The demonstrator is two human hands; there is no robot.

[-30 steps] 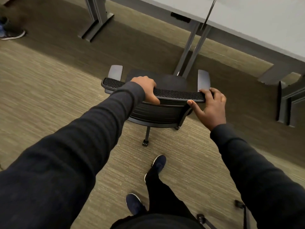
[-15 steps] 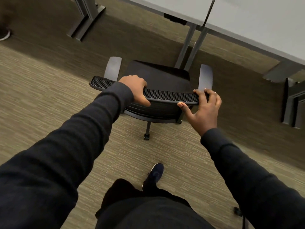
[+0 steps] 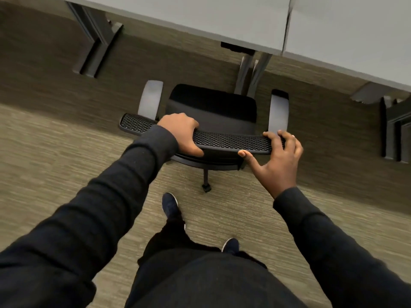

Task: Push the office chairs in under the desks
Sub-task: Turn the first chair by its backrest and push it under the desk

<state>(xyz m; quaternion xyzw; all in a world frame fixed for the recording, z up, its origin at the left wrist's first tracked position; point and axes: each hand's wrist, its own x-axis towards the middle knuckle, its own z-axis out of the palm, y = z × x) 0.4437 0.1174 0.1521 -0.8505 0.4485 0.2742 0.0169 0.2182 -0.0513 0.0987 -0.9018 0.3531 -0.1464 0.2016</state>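
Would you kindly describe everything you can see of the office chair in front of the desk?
The office chair is black, with a perforated mesh backrest top, a dark padded seat, two grey armrests and one caster showing on the carpet. It stands upright facing the desk, apparently not yet under it. The left hand grips the backrest top near its middle; the right hand holds its right end.

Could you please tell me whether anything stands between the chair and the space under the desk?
Yes: the paired desk legs stand just ahead of the right side of the chair, so a straight push would probably hit them. Left of them, the carpet under the desk looks unobstructed.
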